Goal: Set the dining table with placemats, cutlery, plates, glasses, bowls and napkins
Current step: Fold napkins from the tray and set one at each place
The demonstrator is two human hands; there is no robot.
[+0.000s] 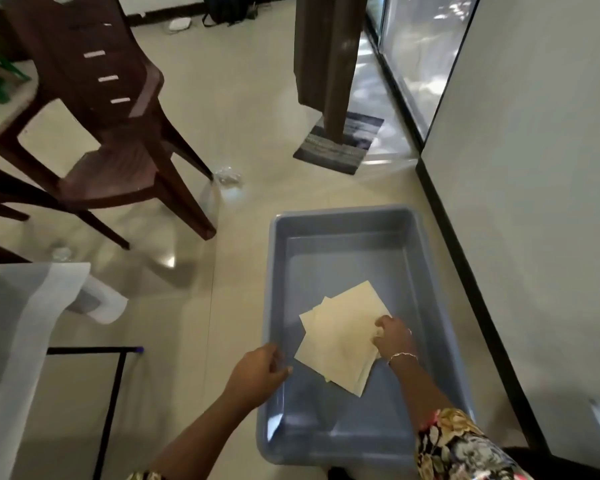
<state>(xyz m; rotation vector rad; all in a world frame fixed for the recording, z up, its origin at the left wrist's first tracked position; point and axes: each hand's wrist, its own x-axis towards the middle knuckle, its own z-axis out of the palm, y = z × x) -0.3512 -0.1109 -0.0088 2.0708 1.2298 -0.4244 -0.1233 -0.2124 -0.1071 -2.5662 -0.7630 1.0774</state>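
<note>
A blue-grey plastic tub [343, 216] sits on the tiled floor beside the wall. Inside it lie a few cream paper napkins [340, 337], fanned over each other. My right hand [392, 336] reaches into the tub and pinches the right edge of the napkins. My left hand [260, 372] hovers at the tub's left rim with fingers loosely curled, holding nothing.
A dark brown plastic chair [114, 133] stands to the upper left. A corner of the table with a white cloth [21, 306] and a black frame is at the left. A wooden post on a grey mat [340, 143] stands ahead; a white wall [534, 202] runs along the right.
</note>
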